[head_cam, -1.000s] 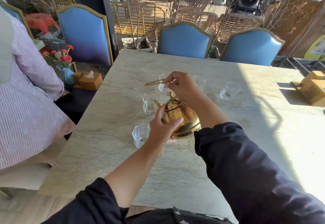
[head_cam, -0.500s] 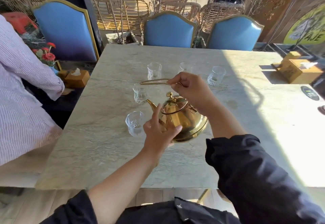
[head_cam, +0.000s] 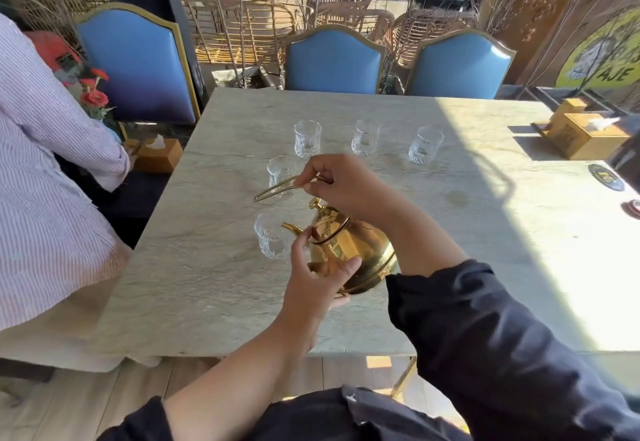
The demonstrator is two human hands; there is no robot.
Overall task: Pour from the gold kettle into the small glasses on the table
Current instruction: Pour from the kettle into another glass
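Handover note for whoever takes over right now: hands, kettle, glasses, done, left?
Right hand: grip on the kettle's handle.
Left hand: steadying the gold kettle at its body.
Kettle tilted, spout over the nearest glass; no stream visible.
Second glass behind it; three more in a far row.
Fill levels unclear. Left: pour into all five.
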